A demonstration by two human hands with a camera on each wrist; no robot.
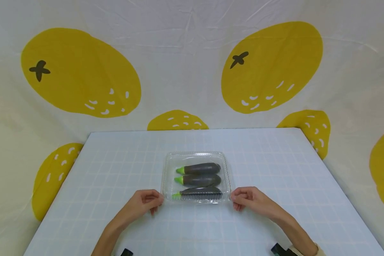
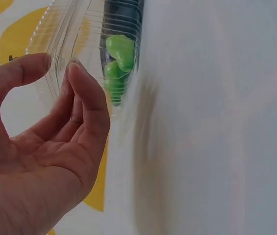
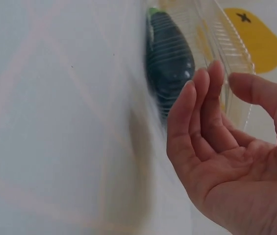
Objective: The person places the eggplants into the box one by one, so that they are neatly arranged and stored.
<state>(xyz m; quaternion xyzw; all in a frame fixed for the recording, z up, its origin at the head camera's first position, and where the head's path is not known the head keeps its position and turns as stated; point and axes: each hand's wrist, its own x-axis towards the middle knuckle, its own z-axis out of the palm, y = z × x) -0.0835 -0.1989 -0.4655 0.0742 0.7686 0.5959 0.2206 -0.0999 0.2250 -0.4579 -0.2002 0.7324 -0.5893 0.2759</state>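
Observation:
A clear plastic box (image 1: pixel 195 154) with ribbed walls sits on the table, holding three dark eggplants with green stem ends. The back eggplant (image 1: pixel 203 168) and the middle eggplant (image 1: pixel 203 180) lie side by side; the front eggplant (image 1: pixel 201 195) shows partly through the ribbed front wall. At the box's front left corner, my left hand (image 1: pixel 145 201) pinches the rim between thumb and fingers. My right hand (image 1: pixel 254 200) does likewise at the front right corner. In the right wrist view, one dark eggplant (image 3: pixel 170 58) appears behind the ribbed wall. Whether a lid covers the box is unclear.
The table (image 1: pixel 99 170) wears a pale checked cloth. Behind and beside it hangs a white curtain (image 1: pixel 182 71) printed with large yellow fruits. Small black devices show near both forearms at the bottom of the head view.

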